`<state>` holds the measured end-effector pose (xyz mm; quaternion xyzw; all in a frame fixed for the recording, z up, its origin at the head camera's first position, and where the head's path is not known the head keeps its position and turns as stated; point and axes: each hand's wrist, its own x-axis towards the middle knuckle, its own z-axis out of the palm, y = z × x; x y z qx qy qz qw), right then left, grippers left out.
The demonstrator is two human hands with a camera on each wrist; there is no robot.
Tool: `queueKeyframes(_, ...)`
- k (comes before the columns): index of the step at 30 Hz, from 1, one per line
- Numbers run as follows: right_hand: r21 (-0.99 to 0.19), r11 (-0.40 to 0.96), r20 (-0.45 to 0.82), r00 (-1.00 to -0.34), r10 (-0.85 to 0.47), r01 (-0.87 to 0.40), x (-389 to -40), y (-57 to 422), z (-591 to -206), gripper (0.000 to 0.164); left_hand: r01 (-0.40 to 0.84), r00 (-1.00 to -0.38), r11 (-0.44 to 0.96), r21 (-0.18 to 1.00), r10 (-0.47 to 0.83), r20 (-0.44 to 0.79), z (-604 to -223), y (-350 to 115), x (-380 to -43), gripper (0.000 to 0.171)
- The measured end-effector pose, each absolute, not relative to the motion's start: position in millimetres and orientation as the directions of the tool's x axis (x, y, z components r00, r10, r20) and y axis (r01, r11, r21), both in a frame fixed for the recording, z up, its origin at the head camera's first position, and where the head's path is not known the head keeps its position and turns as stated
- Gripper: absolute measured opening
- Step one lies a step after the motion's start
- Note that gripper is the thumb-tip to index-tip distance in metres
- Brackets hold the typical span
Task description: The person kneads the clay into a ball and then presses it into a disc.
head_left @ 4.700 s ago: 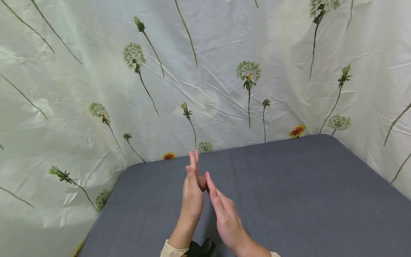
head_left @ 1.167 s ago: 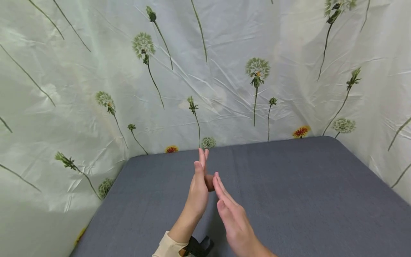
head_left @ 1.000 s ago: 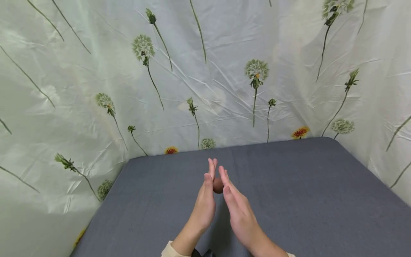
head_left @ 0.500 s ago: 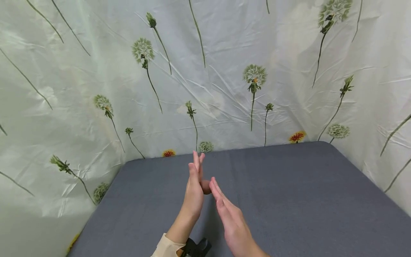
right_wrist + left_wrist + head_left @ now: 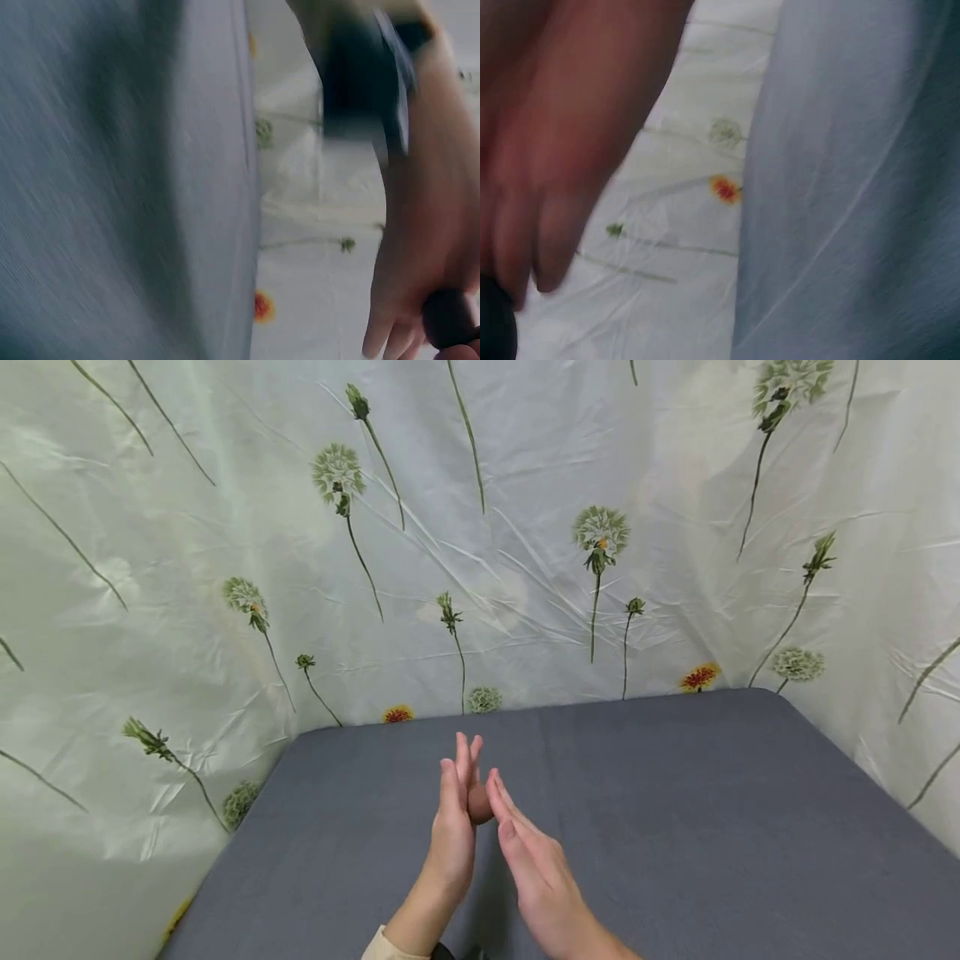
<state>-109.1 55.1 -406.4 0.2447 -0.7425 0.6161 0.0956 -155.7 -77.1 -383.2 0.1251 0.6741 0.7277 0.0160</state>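
A small brown ball (image 5: 480, 803) sits between my two palms above the table. My left hand (image 5: 452, 852) stands upright with straight fingers, its palm against the ball's left side. From the right, my right hand (image 5: 542, 877) slants inward, its straight fingers touching the ball near the fingertips. In the right wrist view, the ball (image 5: 448, 319) looks dark under the left hand's palm (image 5: 431, 247). The left wrist view shows the right hand (image 5: 562, 150) blurred, with the ball (image 5: 495, 322) partly cut off at the lower left corner.
A table (image 5: 712, 827) covered in dark grey cloth spreads below the hands. Behind and beside it hangs a pale curtain (image 5: 525, 460) printed with dandelions and flowers. A black strapped device (image 5: 360, 82) is on the left wrist, below a cream sleeve (image 5: 390, 946).
Over these frames the hands slide back and forth against each other with the ball between them. Since half a second ago, the left hand has drawn back slightly and more of the ball shows.
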Motion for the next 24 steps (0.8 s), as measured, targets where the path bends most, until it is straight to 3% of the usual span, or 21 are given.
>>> queueKeyframes(4,-0.774,0.151,0.566,-0.779,-0.270,-0.615,-98,50,-411,0.051,0.122,-0.977,-0.148,0.981,0.154,0.145,-381,-82,-166,0.078)
queueKeyframes(7,-0.738,0.146,0.619,-0.748,-0.241,-0.658,-101,49,-406,0.051,0.106,-0.968,-0.154,0.982,0.209,0.137,-386,-79,-163,0.079)
queueKeyframes(11,-0.779,0.164,0.579,-0.795,-0.180,-0.605,-119,55,-396,0.048,0.114,-0.950,-0.125,0.986,0.277,0.145,-392,-69,-148,0.072)
queueKeyframes(16,-0.899,0.145,0.388,-0.906,-0.172,-0.413,-123,57,-402,0.049,0.167,-0.962,-0.052,0.985,0.209,0.175,-382,-68,-139,0.065)
queueKeyframes(19,-0.900,0.119,0.382,-0.891,-0.244,-0.419,-110,55,-414,0.051,0.181,-0.969,-0.012,0.983,0.171,0.180,-373,-73,-147,0.065)
queueKeyframes(24,-0.827,0.069,0.524,-0.809,-0.266,-0.558,-95,52,-417,0.055,0.194,-0.965,0.028,0.981,0.183,0.186,-370,-77,-158,0.069)
